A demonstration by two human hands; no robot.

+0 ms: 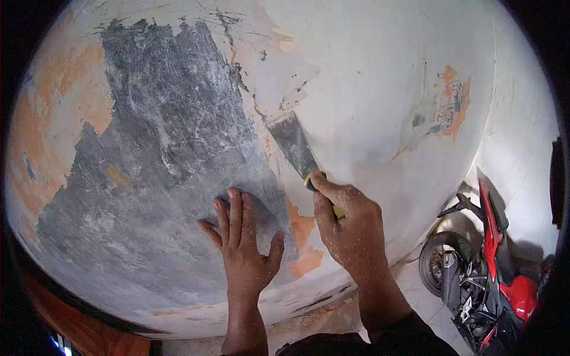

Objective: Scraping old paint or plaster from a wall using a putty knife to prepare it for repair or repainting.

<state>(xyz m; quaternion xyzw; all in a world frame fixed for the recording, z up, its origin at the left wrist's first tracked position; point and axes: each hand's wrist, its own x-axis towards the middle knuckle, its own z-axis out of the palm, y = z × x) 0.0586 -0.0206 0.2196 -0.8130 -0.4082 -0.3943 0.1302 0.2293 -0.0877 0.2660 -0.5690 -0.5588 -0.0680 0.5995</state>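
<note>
My right hand (351, 221) grips the handle of a putty knife (292, 142), its wide metal blade angled up and to the left. The blade's tip meets the wall at the edge of the peeling paint, just below a dark crack (240, 77). Flat against the grey bare patch (172, 118) rests my left hand (244, 243), fingers spread and holding nothing. Pale dust speckles both hands. Around the grey patch, white paint (368, 77) and orange undercoat (303, 234) show ragged edges.
A red and black motorcycle (490, 255) stands at the lower right, on a light tiled floor (424, 311). Farther right on the wall is another damaged spot (451, 104) with orange and grey showing. Something orange-brown (83, 323) sits at the lower left.
</note>
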